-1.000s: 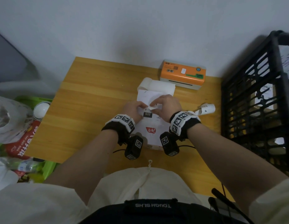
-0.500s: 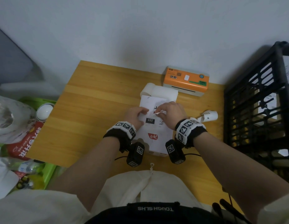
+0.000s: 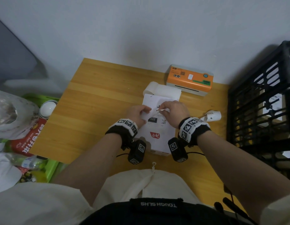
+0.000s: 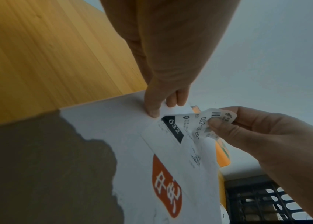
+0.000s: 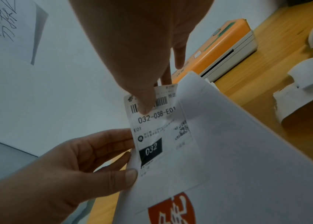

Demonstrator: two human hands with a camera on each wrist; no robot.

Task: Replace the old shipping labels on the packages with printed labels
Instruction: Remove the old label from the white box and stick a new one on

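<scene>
Peeling the old shipping label [image 5: 156, 133] off the white package [image 3: 155, 135] goes best with a slow pull held low, folding the label back on itself toward the wrists, so the thin paper does not tear or lift the package's skin; that is my judgement. Nearest the body, the package lies flat on the wooden table [image 3: 92, 114] under both wrists, red logo toward the person. Just past it, the left hand [image 3: 137, 115] pinches the package's left edge beside the black "032" block, fingers curled round it, steadying it. The right hand [image 3: 175, 112] pinches the label's barcode end between thumb and forefinger [image 5: 144, 104]; that end is lifted and curled, while the lower part looks stuck down. Beyond the hands lie a white paper roll [image 3: 162, 90] and the orange label printer [image 3: 189, 79]; a curled label scrap [image 3: 211, 116] sits right of the right wrist, near a black crate [image 3: 261, 101].

Against the frame half a second earlier, the hands sit slightly farther apart and the peeled flap looks longer; the package has not shifted.
</scene>
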